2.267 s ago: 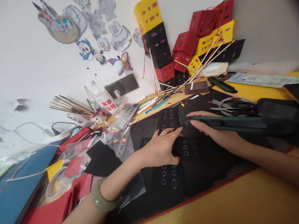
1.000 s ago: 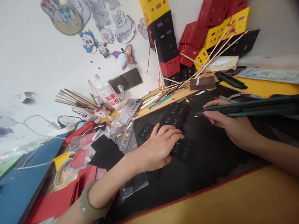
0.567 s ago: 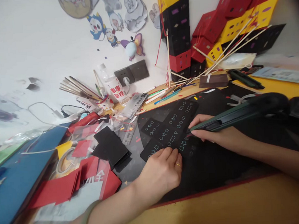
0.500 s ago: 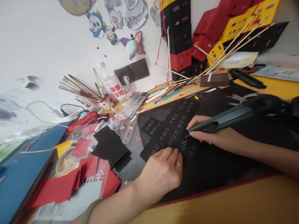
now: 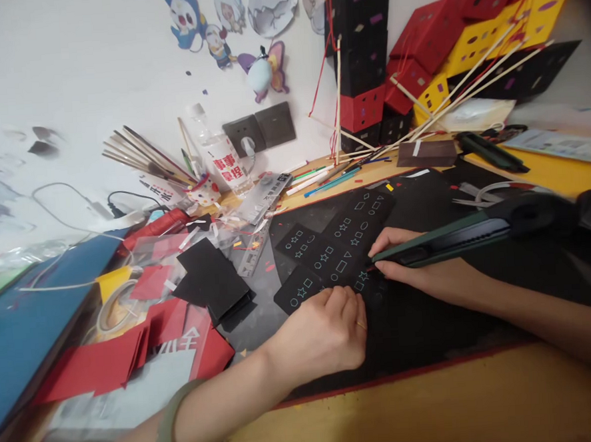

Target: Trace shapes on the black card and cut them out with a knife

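Observation:
Pale outlined stars, squares, circles and triangles cover the black paper (image 5: 345,264), which lies flat on a dark cutting mat (image 5: 433,346). My left hand (image 5: 325,332), fingers curled under, presses on the near edge of that paper; its fingertips are hidden. Between the thumb and fingers of my right hand (image 5: 424,276) is a green utility knife (image 5: 451,238). Its tip end meets the paper near the drawn shapes, a little right of my left hand. The blade itself is too small to make out.
Folded black card (image 5: 213,279), red paper (image 5: 94,360) and a tape roll (image 5: 113,309) lie to the left. Behind the mat are pens (image 5: 330,182), a bottle (image 5: 221,152) and thin sticks (image 5: 468,97). Another dark green cutter (image 5: 491,152) lies at the back right.
The view has shifted a little. My left hand has slid slightly right toward the knife, still on the paper. The knife remains in my right hand, its tip at nearly the same spot.

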Demonstrator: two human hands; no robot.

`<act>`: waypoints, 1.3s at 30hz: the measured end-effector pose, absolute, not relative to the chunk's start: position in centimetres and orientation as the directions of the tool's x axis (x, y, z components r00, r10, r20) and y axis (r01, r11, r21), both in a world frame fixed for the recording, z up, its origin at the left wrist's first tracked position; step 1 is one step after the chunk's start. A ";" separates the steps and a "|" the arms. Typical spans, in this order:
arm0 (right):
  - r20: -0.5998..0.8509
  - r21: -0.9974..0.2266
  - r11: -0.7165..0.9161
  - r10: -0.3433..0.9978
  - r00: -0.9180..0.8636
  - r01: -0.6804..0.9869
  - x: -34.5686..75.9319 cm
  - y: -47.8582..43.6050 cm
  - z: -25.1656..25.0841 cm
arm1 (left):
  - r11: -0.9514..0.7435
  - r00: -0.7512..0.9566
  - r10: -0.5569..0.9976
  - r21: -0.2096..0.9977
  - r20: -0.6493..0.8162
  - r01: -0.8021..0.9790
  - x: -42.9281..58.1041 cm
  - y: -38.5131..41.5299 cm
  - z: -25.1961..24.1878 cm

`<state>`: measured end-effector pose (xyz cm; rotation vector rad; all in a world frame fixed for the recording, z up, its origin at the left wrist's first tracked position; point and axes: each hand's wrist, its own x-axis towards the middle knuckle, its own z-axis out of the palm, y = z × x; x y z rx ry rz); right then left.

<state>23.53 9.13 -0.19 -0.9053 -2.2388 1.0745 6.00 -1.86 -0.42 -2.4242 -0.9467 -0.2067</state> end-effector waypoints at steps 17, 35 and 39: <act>0.164 -0.755 0.520 0.739 -0.654 0.399 23.5 8.9 -0.4 | -0.637 0.759 0.577 -0.416 0.301 0.649 5.8 -1.9 -0.4; 0.144 -0.721 0.513 0.769 -0.623 0.467 22.9 8.2 -0.3 | -0.627 0.769 0.587 -0.459 0.251 0.629 6.0 -2.0 -0.4; 0.144 -0.705 0.521 0.769 -0.623 0.481 23.2 8.3 -0.5 | -0.612 0.753 0.607 -0.456 0.254 0.646 6.1 -2.1 -0.3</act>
